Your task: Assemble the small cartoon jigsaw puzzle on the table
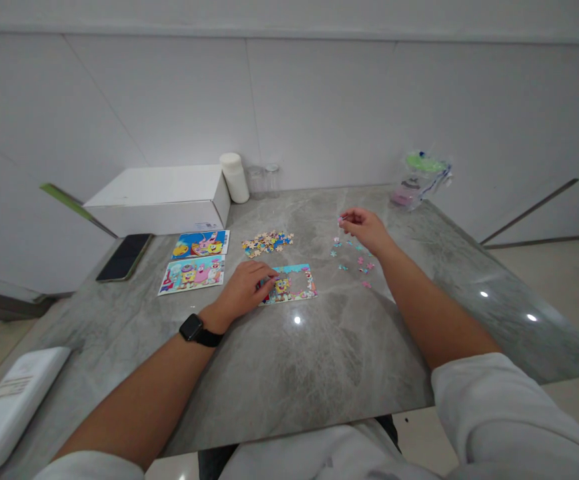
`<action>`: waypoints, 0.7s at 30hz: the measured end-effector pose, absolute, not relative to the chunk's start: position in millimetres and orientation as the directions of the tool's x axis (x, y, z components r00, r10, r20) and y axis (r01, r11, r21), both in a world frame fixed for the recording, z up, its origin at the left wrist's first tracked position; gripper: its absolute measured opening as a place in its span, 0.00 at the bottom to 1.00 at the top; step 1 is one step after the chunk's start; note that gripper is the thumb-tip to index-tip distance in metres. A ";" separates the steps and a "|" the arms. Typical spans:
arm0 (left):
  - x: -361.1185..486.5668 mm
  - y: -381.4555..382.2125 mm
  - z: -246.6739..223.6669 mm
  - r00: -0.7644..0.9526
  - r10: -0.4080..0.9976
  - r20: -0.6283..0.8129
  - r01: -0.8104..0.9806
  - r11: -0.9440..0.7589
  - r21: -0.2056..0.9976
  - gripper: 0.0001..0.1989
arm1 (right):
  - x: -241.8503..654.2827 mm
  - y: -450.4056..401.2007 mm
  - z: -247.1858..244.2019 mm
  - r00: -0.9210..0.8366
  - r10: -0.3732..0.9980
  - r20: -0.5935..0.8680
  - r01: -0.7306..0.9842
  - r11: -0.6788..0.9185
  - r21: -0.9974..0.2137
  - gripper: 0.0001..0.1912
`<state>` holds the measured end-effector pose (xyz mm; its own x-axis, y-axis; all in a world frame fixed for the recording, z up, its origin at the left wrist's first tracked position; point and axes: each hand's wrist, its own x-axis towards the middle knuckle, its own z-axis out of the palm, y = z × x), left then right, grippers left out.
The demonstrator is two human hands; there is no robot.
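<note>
My left hand [246, 288] lies over the left part of a partly filled jigsaw puzzle [296, 293], its fingers stretched across the surface and covering that side. The puzzle shows a yellow cartoon figure, and a gap shows grey to the right of it. Above a loose scatter of pink and light-blue pieces [360, 261], my right hand [362, 227] pinches a small pinkish puzzle piece [340, 220] between thumb and fingers. Behind the puzzle sits a pile of mixed puzzle pieces [268, 243]. Left of my left hand are two picture cards, one blue [200, 245] and one with several cartoon figures [192, 275].
A white box [156, 193], a white bottle [234, 178] and two clear jars [264, 181] stand by the wall. A phone [124, 257] lies at left, a white device [16, 407] at front left. A plastic bag [422, 180] rests at back right of the grey table [314, 373].
</note>
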<state>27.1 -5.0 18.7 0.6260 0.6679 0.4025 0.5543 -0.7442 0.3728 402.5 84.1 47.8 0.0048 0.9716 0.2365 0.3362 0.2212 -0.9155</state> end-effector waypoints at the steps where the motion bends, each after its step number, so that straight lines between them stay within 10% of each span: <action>1: 27.1 -5.1 18.8 0.629 0.666 0.401 0.555 -0.746 0.369 0.12 | 392.8 79.8 48.2 -0.012 0.972 0.236 0.310 0.228 -0.923 0.17; 21: 30.3 -10.3 20.7 0.681 0.637 0.362 0.516 -0.768 0.380 0.12 | 306.3 33.6 23.5 -0.286 0.947 0.143 0.238 0.215 -0.947 0.18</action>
<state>30.3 -10.3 20.7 0.6811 0.6366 0.3618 0.5159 -0.7678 0.3798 306.3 33.6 23.5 -0.2865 0.9473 0.1435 0.2381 0.2154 -0.9470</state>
